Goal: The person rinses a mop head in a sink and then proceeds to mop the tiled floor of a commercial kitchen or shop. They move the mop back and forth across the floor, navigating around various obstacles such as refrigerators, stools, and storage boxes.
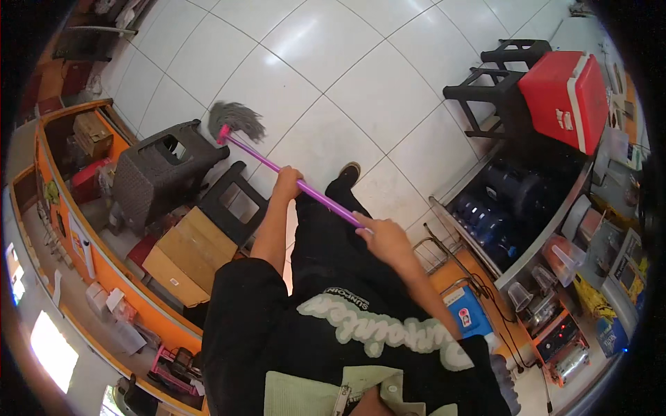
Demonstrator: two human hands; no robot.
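Observation:
A string mop with a purple handle point(328, 202) slants across the front of my body. My left hand point(287, 182) grips the handle about midway, and my right hand point(382, 236) is closed around its end nearer my body. The grey mop head point(237, 120) lies on the white tiled floor point(333, 67), joined to the handle by a pink connector point(223, 134). Just below the mop head sits a dark plastic stool point(156, 182), very near the strands.
A cardboard box point(190, 255) and another black stool point(237, 203) stand at left, beside an orange counter point(151, 291). On the right are black stools point(486, 93), a red cooler point(562, 99), large blue water bottles point(484, 223) and a cluttered worktop holding plastic cups point(519, 296).

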